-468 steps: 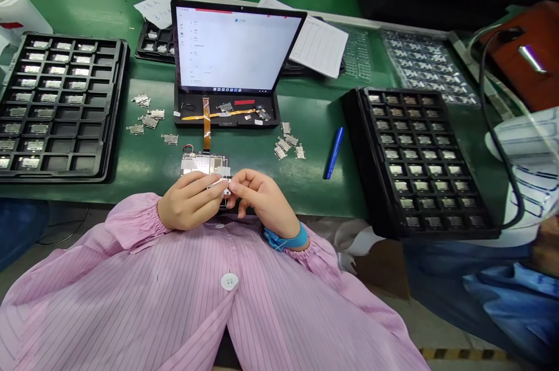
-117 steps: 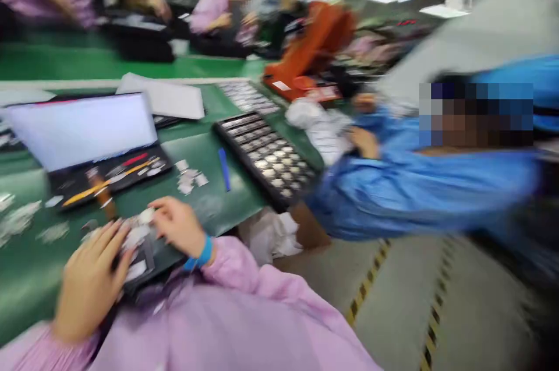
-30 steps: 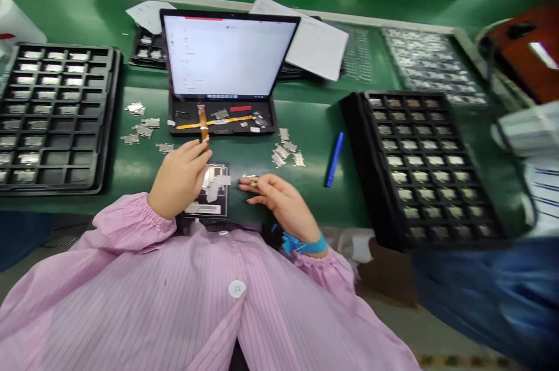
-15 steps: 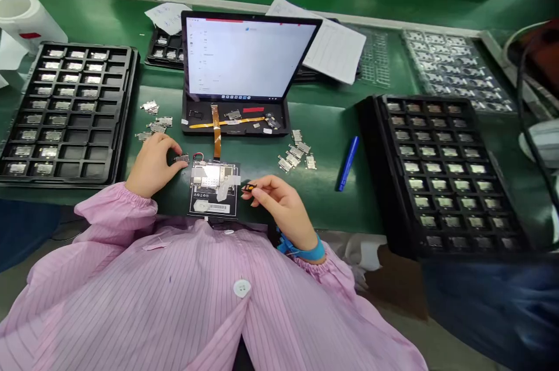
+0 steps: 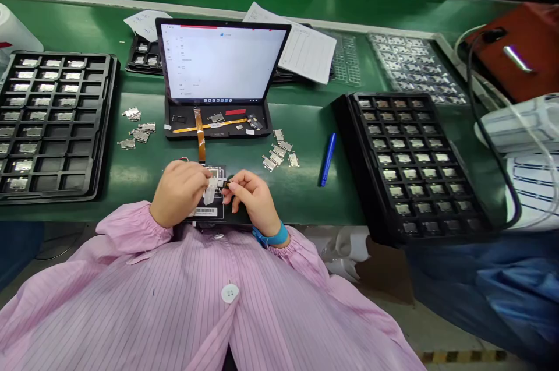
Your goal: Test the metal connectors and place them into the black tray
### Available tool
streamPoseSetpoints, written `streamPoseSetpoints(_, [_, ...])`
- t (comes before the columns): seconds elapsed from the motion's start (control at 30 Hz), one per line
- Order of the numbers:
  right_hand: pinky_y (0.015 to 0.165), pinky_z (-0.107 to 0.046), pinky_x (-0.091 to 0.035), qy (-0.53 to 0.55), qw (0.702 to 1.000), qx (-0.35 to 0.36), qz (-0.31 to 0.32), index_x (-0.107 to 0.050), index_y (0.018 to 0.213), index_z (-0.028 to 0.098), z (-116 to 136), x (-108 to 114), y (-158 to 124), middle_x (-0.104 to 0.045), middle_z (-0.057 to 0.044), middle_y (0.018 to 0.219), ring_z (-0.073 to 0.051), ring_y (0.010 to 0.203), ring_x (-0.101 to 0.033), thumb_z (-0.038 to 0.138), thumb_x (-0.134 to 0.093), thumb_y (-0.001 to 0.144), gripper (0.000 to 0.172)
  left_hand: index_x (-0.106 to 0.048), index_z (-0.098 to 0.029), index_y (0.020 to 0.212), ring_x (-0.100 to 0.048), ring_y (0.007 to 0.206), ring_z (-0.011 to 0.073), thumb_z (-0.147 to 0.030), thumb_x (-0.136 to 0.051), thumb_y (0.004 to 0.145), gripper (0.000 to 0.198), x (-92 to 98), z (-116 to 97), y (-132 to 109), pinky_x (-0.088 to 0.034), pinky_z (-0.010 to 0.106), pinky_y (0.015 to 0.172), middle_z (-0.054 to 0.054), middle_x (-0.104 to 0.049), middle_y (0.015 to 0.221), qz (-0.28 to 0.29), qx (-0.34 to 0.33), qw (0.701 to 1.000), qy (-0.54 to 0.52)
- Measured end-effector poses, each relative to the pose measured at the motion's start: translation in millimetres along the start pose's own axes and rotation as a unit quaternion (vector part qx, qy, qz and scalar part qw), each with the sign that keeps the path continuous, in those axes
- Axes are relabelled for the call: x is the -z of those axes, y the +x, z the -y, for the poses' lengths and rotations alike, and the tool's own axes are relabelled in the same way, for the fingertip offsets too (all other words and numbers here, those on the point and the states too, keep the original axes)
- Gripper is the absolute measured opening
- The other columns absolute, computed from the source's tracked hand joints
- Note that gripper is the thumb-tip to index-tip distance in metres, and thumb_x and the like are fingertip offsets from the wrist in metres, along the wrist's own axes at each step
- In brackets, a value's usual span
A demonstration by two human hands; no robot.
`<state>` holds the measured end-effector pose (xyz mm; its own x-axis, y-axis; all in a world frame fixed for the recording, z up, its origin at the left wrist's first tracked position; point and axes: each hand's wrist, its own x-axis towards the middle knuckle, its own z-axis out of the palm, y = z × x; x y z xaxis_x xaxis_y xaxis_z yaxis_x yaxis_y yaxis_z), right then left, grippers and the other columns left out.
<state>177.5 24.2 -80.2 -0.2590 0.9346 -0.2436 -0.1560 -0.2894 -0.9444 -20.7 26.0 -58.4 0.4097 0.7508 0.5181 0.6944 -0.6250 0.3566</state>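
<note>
Your hands are close together at the near edge of the green bench (image 5: 301,196), over the circuit board (image 5: 186,218). Your R hand (image 5: 228,183) pinches a small part (image 5: 220,183) w/ thumb & fingertips; your L hand (image 5: 208,177) reaches in from the other side, but can't tell if it grips too – its fingertips are partly hidden. The pinch looks light, prob. b/c the part is tiny. The board lies flat right in front of you, likely for easy reach by both hands & b/c the ribbon cable (image 5: 200,141) runs back from it to the screen (image 5: 222,62). That leans back at the far side of its black base (image 5: 190,113), presumably so you can read it while working.

Loose metal pieces lie in two groups, L (image 5: 140,135) & R (image 5: 276,156), prob. split to keep sorts apart. Trays of similar pieces flank you: L tray (image 5: 112,109), R tray (image 5: 349,144). Blue marker (image 5: 328,159) sits near the R tray, handy for your R hand.

Writing: barcode label (image 5: 206,212) on the board, digits too small. Screen text illegible; same for the lined sheet (image 5: 308,56) & the handwritten slip (image 5: 147,23). No brand readable.
</note>
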Motion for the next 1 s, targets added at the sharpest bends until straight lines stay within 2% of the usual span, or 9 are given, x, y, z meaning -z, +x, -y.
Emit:
streamPoseSetpoints(0.1, [0.033, -0.018, -0.04, 0.013, 1.0, -0.002, -0.012, -0.055, 0.073, 0.02, -4.7, 4.8, 1.2, -0.069, 0.0, 0.063, -0.009, 0.04, -0.054, 0.041, -0.068, 0.08, 0.026, -0.059, -0.021, 0.079, -0.07, 0.093, 0.0163, -0.005, -0.052, 0.089, 0.02, -11.5, -11.0, -2.0, -0.045, 0.034, 0.084, 0.001, -0.076, 0.099, -0.013, -0.067, 0.998, 0.013])
streamPoseSetpoints(0.2, [0.031, -0.017, -0.037, 0.027, 1.0, -0.01, -0.014, -0.054, 0.072, 0.02, -4.9, 7.3, 0.4, -0.068, 0.001, 0.06, -0.008, 0.037, -0.052, 0.04, -0.068, 0.079, 0.025, -0.061, -0.021, 0.081, -0.07, 0.096, 0.0168, -0.006, -0.053, 0.089, 0.019, -15.7, -13.9, -5.1, -0.047, 0.034, 0.086, 0.002, -0.076, 0.102, -0.026, -0.095, 0.995, 0.014])
streamPoseSetpoints(0.33, [0.031, -0.016, -0.038, 0.059, 0.998, -0.012, -0.03, -0.053, 0.07, 0.02, -3.3, 6.7, -0.1, -0.068, 0.001, 0.063, -0.009, 0.041, -0.055, 0.037, -0.067, 0.078, 0.023, -0.062, -0.022, 0.085, -0.07, 0.097, 0.0187, -0.009, -0.054, 0.089, 0.016, -18.1, -12.0, -8.7, -0.049, 0.036, 0.087, 0.005, -0.076, 0.102, -0.04, -0.089, 0.995, 0.013])
streamPoseSetpoints(0.53, [0.031, -0.017, -0.037, 0.027, 1.0, -0.008, 0.001, -0.055, 0.071, 0.02, -6.2, 8.8, -0.9, -0.066, 0.001, 0.057, -0.008, 0.036, -0.05, 0.037, -0.066, 0.079, 0.022, -0.061, -0.021, 0.086, -0.068, 0.099, 0.0197, -0.007, -0.055, 0.089, 0.015, -21.6, -10.9, -10.2, -0.052, 0.036, 0.085, 0.007, -0.075, 0.102, -0.046, -0.095, 0.994, 0.015])
streamPoseSetpoints(0.7, [0.03, -0.016, -0.037, 0.049, 0.999, -0.02, 0.009, -0.057, 0.07, 0.019, -1.8, 10.0, -1.5, -0.067, 0.001, 0.059, -0.008, 0.037, -0.052, 0.036, -0.067, 0.08, 0.022, -0.061, -0.021, 0.083, -0.068, 0.098, 0.0191, -0.008, -0.056, 0.089, 0.015, -21.6, -10.8, -10.3, -0.053, 0.035, 0.084, 0.006, -0.074, 0.102, -0.049, -0.108, 0.992, 0.037])
streamPoseSetpoints(1.0, [0.03, -0.014, -0.037, 0.088, 0.99, -0.064, 0.09, -0.057, 0.073, 0.017, 8.1, 15.3, 0.1, -0.07, 0.0, 0.067, -0.006, 0.038, -0.055, 0.037, -0.07, 0.082, 0.026, -0.062, -0.018, 0.089, -0.069, 0.095, 0.0204, -0.006, -0.059, 0.087, 0.013, -19.8, -12.0, -7.8, -0.055, 0.035, 0.082, 0.008, -0.075, 0.099, -0.073, -0.134, 0.988, 0.023])
